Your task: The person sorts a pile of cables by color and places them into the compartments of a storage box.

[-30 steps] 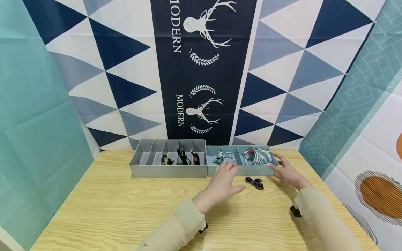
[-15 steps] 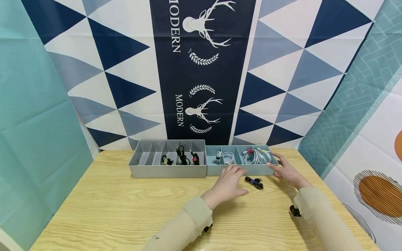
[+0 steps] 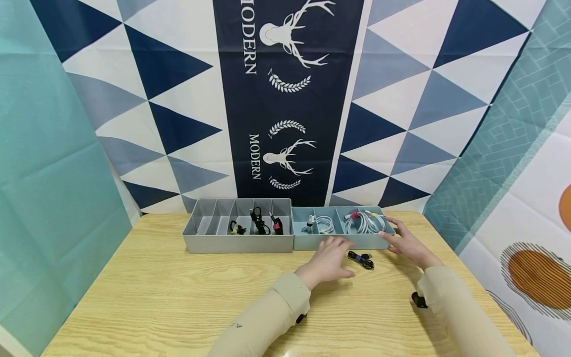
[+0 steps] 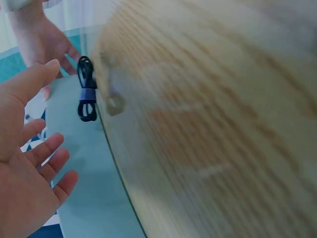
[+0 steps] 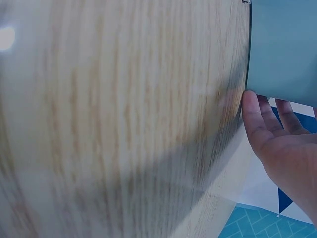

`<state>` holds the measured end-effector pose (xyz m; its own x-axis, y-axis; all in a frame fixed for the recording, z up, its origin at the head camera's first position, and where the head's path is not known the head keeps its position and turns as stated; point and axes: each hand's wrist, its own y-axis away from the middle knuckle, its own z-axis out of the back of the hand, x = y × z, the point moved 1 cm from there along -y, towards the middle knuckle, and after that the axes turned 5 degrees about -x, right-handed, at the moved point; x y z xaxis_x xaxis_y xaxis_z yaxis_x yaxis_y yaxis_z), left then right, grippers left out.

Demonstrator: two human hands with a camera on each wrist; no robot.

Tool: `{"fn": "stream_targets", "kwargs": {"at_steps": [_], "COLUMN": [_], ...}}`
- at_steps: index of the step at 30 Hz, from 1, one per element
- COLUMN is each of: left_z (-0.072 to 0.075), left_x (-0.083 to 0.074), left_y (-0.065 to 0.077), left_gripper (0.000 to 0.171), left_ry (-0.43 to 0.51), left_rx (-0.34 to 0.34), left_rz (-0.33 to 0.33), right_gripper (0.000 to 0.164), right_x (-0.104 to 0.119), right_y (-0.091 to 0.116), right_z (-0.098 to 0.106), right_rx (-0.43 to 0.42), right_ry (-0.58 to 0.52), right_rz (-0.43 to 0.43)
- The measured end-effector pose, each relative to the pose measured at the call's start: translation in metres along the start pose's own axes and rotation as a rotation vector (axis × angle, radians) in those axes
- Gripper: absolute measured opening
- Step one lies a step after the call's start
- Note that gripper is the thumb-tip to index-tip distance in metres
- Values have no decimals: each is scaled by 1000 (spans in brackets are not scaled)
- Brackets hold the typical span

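Observation:
In the head view my left hand (image 3: pixel 330 260) hovers with spread fingers in front of the light blue divided box (image 3: pixel 341 242), holding nothing. Just to its right, a bundled black USB cable (image 3: pixel 361 260) with a blue-purple tie lies on the table. The left wrist view shows this black cable (image 4: pixel 87 91) beyond the thumb, apart from the hand. My right hand (image 3: pixel 408 245) rests on the right end of the blue box. Seen from the right wrist, the fingers (image 5: pixel 255 116) touch the end wall of the box (image 5: pixel 282 54) and are mostly straight.
A grey divided box (image 3: pixel 238 244) adjoins the blue one on the left, with dark cables (image 3: pixel 259 221) in some compartments. White cables (image 3: pixel 366 224) lie coiled in the blue box. Patterned cloth (image 3: pixel 285 99) hangs behind the wooden table (image 3: pixel 178 297).
My left hand has moved right and slightly down, closer to the black USB cable. My right hand stays at the end of the blue box.

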<state>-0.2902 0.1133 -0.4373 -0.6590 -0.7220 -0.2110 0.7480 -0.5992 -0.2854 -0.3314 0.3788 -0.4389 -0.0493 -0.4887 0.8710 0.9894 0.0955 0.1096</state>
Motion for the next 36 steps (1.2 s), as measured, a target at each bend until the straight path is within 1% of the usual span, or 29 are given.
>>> {"fn": "stream_targets", "kwargs": {"at_steps": [3,8,18,22,27,36], "left_z": [-6,-14,-19,-21,-23,-20], "left_x": [-1,-1,-3,-3,-3,-5], "left_y": [-3,-6,-10,-12,-14,-13], "left_gripper": [79,82,81,79,75,49], "left_ry": [-50,-128,-179,-200,-223,-253], "left_rx": [22,80,153,159,149,136], "left_rz": [-10,-27,-45,-50,-64,-99], "right_gripper": [86,87,85,84,83,80], "right_x": [-1,-3,-1,-2,-2,-2], "right_y": [0,-2,0,1,1,1], "right_z": [1,1,-1,-1,-1,-1], "right_rx": [-2,-2,-1,-5,-2,-9], "right_ry": [-4,-6,-14,-1,1,4], "right_rz": [-3,-17,-16,-13,-15,-30]}}
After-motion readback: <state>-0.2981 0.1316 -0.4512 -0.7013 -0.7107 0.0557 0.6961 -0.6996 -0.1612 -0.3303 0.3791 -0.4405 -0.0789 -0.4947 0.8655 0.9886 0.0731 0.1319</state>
